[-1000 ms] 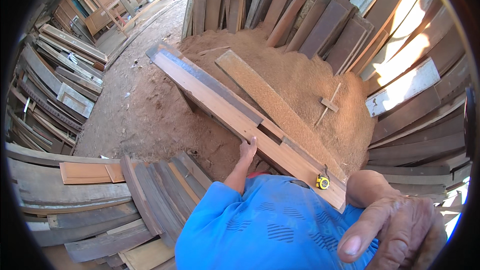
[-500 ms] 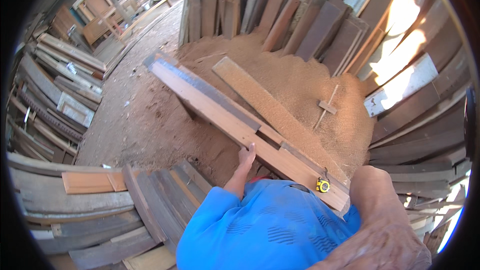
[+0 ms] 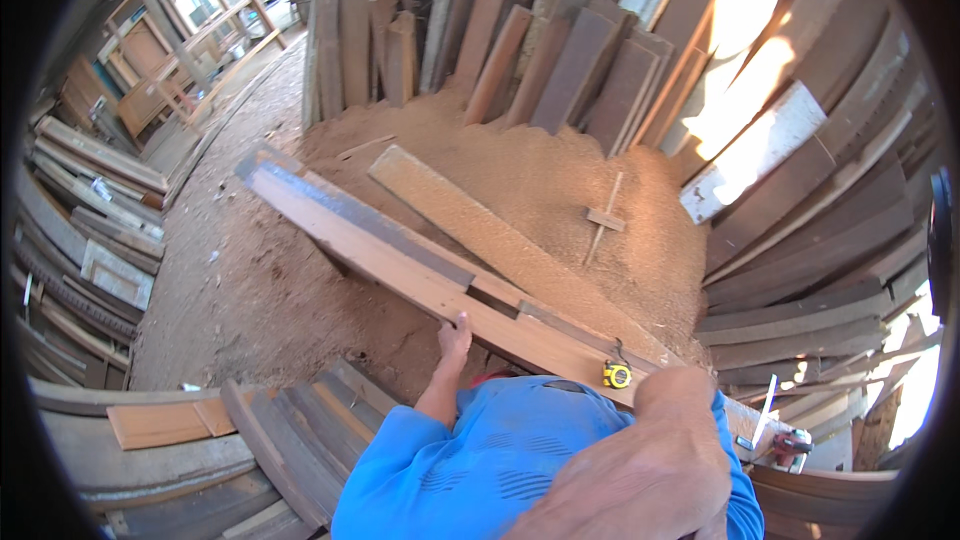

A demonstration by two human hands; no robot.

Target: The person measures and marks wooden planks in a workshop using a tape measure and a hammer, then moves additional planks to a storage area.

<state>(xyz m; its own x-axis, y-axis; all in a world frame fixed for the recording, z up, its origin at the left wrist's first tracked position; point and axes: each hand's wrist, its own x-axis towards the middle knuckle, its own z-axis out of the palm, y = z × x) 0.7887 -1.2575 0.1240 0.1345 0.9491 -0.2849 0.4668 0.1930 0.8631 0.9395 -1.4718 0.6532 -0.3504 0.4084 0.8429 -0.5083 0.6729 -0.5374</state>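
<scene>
A long light-brown wooden plank (image 3: 405,278) lies slantwise before me, a narrower dark-edged piece along its far side. A short gap shows between parts of that piece. My left hand (image 3: 455,342) grips the plank's near edge, thumb uppermost; the other fingers are mostly hidden. A yellow-and-black tape measure (image 3: 617,375) rests on the plank toward its right end. My right arm (image 3: 650,440) is bent with its elbow forward and covers that end. The forearm runs back to the lower edge, and my right hand is out of sight.
Behind the plank, another board (image 3: 480,220) lies on heaped sawdust (image 3: 530,170), near two small crossed sticks (image 3: 604,219). Upright boards (image 3: 575,70) lean at the back. More timber is stacked left and right. A red-and-dark tool (image 3: 792,448) sits at lower right.
The whole view has shifted, so the plank appears lower and further left. My right forearm has swung leftward across my body. The red-and-dark tool has come into sight. My left hand keeps its grip.
</scene>
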